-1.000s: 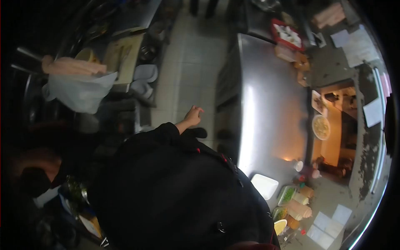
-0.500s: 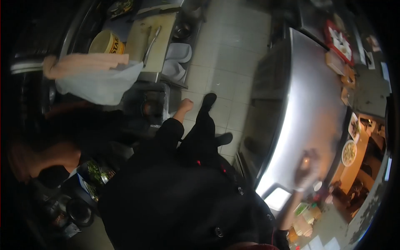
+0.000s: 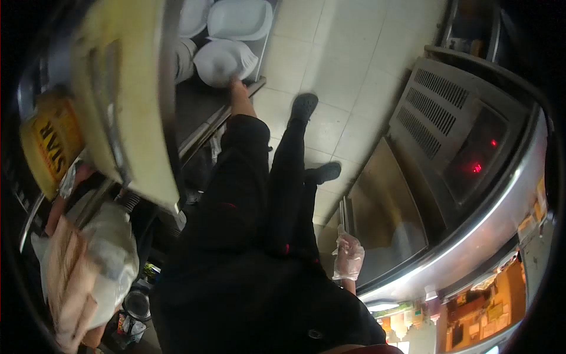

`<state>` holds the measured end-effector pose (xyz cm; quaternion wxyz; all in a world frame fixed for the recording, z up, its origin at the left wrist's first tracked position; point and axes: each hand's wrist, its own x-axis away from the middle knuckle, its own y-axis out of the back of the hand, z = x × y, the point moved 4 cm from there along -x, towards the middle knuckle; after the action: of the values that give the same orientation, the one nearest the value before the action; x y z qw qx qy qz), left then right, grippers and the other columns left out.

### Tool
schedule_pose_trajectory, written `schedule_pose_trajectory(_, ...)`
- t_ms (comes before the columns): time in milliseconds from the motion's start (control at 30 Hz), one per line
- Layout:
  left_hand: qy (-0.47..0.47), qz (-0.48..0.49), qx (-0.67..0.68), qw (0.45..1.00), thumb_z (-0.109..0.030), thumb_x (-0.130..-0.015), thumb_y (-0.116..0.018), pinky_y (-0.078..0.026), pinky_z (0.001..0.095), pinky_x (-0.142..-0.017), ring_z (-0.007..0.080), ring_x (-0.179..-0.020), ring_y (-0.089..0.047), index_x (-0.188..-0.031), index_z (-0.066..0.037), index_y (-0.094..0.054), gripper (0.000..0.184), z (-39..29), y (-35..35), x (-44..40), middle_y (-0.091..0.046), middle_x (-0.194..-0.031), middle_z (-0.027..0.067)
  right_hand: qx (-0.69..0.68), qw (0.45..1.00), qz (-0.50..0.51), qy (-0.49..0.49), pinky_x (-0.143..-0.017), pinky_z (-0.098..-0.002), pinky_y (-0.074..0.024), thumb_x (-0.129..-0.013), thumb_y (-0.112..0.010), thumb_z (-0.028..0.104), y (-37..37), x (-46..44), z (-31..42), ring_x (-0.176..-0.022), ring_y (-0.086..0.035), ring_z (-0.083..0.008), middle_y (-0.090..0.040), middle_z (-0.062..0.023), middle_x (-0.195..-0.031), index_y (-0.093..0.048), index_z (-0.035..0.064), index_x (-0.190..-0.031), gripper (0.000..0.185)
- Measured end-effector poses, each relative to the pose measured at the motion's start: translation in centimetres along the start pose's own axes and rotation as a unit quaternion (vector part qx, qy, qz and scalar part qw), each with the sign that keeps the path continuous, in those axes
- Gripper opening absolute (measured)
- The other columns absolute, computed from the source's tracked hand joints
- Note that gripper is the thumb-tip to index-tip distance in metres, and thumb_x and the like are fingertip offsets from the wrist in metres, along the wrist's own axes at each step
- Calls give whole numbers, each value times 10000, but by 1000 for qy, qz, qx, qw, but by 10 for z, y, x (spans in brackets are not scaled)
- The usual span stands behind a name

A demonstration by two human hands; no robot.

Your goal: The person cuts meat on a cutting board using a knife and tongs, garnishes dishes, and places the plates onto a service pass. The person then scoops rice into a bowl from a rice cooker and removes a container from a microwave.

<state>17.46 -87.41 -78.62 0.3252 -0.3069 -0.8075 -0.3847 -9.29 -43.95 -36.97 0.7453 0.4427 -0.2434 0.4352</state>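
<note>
My left hand (image 3: 237, 88) reaches down to a low shelf and grips the near rim of a stack of white bowls (image 3: 221, 62). Its fingertips are partly hidden against the bowls. At my right side, in a clear plastic glove, my right hand (image 3: 349, 256) hangs with its fingers curled in and no object showing in it. It is close to the metal cabinet door (image 3: 389, 206). Beside the stack are a white rectangular dish (image 3: 239, 19) and more white dishes (image 3: 184, 59).
Above the shelf on the left is a yellowish cutting board (image 3: 141, 118) with tongs (image 3: 115, 141) on it. A yellow tub (image 3: 50, 144) stands beyond it. At lower left another person holds a whitish plastic bag (image 3: 109, 271). A steel counter (image 3: 501, 230) curves along the right.
My left hand has gone from hanging over the floor to the bowls. My right hand has come off the steel counter to my side. The view has shifted closer to the shelf.
</note>
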Motion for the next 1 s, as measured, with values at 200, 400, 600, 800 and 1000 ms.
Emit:
schedule_pose_trajectory(200, 46, 2, 154, 987, -239, -876, -532, -438, 325, -834, 223, -1096, -470, -1266, -67, -437, 437, 15, 22, -159, -463, -1242, 119, 38, 997, 38, -60, -715, -319, -483, -827, -602, 125, -26, -28, -12, -793, -624, -223, -649, -138, -888, -636, 30, -970, 175)
schedule_pose_trajectory(400, -72, 142, 229, 960, -211, -818, -557, -402, 386, -908, 248, -1145, -452, -1198, -26, -471, 431, 1, 2, -67, -486, -1232, 118, 70, 992, 75, -71, -723, -340, -494, -807, -589, 105, -42, -30, -9, -818, -631, -247, -652, -130, -903, -641, 69, -966, 171)
schedule_pose_trajectory(600, -102, 175, 253, 946, -113, -770, -562, -394, 406, -950, 280, -1155, -455, -1222, -14, -442, 479, -16, -6, -26, -478, -1246, 132, 38, 989, 73, -122, -708, -325, -488, -815, -582, 118, -37, -22, -5, -817, -638, -228, -660, -138, -909, -651, 62, -963, 173)
schedule_pose_trajectory(800, -68, 284, 340, 894, 22, -732, -506, -475, 416, -898, 296, -1077, -526, -1202, 40, -438, 476, -20, -17, 85, -515, -1191, 150, -18, 989, 39, -139, -678, -296, -481, -832, -564, 133, -28, 6, -38, -771, -645, -184, -675, -124, -850, -659, 59, -980, 191)
schedule_pose_trajectory(1000, -4, 426, 204, 881, -7, -723, -549, -484, 373, -840, 261, -933, -576, -1025, 30, -521, 306, 6, -10, 176, -587, -977, 112, 58, 997, 34, -21, -697, -372, -481, -865, -480, 229, -16, 37, -68, -775, -638, -271, -669, -114, -826, -657, 76, -971, 257)
